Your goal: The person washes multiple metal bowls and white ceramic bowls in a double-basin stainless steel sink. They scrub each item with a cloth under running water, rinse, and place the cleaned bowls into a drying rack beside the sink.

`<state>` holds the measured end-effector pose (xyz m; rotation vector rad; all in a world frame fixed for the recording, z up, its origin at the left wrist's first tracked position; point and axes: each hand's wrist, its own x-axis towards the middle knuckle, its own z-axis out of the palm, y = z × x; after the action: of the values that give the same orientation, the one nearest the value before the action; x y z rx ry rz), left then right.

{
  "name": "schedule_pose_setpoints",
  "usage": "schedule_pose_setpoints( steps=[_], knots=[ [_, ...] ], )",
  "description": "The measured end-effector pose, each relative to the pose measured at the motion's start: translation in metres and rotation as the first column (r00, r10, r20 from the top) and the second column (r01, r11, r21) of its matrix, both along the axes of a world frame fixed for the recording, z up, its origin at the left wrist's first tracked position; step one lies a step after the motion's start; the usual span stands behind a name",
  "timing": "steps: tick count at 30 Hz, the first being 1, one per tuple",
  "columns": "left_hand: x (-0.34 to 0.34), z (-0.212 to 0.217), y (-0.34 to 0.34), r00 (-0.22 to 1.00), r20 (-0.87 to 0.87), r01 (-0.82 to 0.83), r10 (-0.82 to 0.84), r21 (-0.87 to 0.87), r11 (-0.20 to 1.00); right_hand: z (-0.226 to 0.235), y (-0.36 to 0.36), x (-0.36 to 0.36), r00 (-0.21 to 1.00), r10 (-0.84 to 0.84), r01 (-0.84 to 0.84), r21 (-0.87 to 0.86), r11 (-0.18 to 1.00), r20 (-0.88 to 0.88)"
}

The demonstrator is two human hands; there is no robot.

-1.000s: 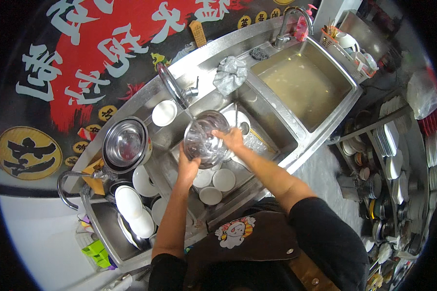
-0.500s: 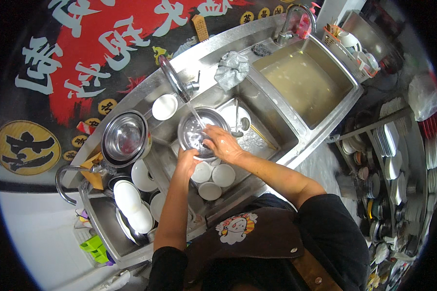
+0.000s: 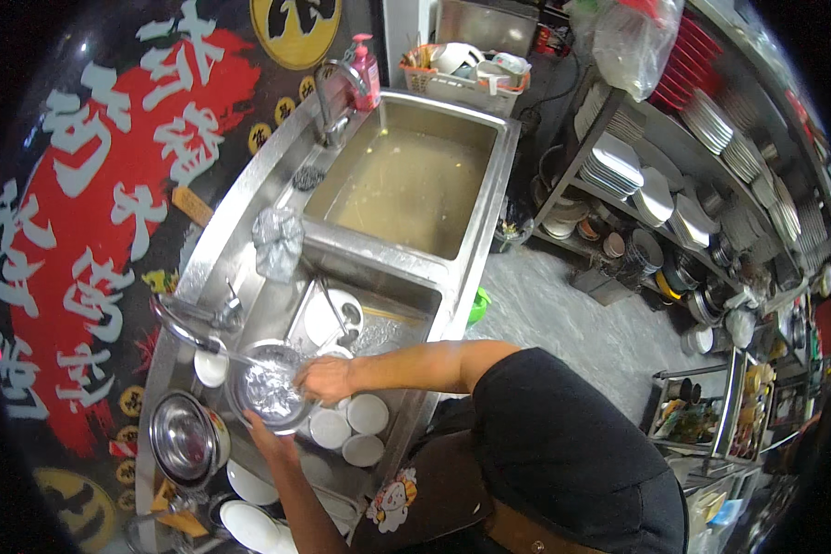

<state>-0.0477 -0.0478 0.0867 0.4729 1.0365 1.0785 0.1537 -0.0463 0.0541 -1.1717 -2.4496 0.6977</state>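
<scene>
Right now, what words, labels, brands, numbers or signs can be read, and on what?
Black wall panel: large pale characters over red; wording withheld.
Large yellow disc: dark character, withheld.
Small yellow discs: characters too small to read.
Pink pump bottle: any label too small to read.
Apron: cartoon, no legible lettering.

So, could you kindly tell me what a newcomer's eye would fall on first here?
Probably the black-and-red wall with its huge pale characters, filling the left side. Next, the shiny metal bowl at lower centre-left, under water running from the tap, with the left hand at its near edge and the right hand at its right. Above centre, murky water fills the far basin.
</scene>
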Motion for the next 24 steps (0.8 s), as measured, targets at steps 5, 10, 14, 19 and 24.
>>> schedule_pose_setpoints(
  steps=[5,10,14,19,24],
  knots=[
    [0.020,-0.011,-0.014,0.995,0.014,0.097,-0.097,0.016,0.995,0.016,0.008,-0.047,0.877,-0.377,0.346,-0.153,0.926,-0.298],
    [-0.024,-0.033,0.017,0.993,-0.037,0.115,-0.113,0.070,0.991,0.023,-0.021,-0.033,0.950,-0.077,-0.007,-0.266,0.964,-0.303],
    [0.009,-0.013,-0.010,0.990,0.000,0.138,-0.138,0.055,0.989,-0.016,0.007,0.026,0.993,-0.089,0.038,0.513,0.857,0.076],
    [0.002,-0.062,0.007,0.985,0.119,0.118,-0.128,0.086,0.989,0.003,-0.004,-0.050,0.932,-0.191,0.123,-0.227,0.966,-0.308],
    [-0.026,-0.059,0.006,0.984,0.123,0.131,-0.126,-0.033,0.991,0.020,-0.019,0.028,0.978,-0.190,0.206,-0.215,0.955,0.090]
  ],
)
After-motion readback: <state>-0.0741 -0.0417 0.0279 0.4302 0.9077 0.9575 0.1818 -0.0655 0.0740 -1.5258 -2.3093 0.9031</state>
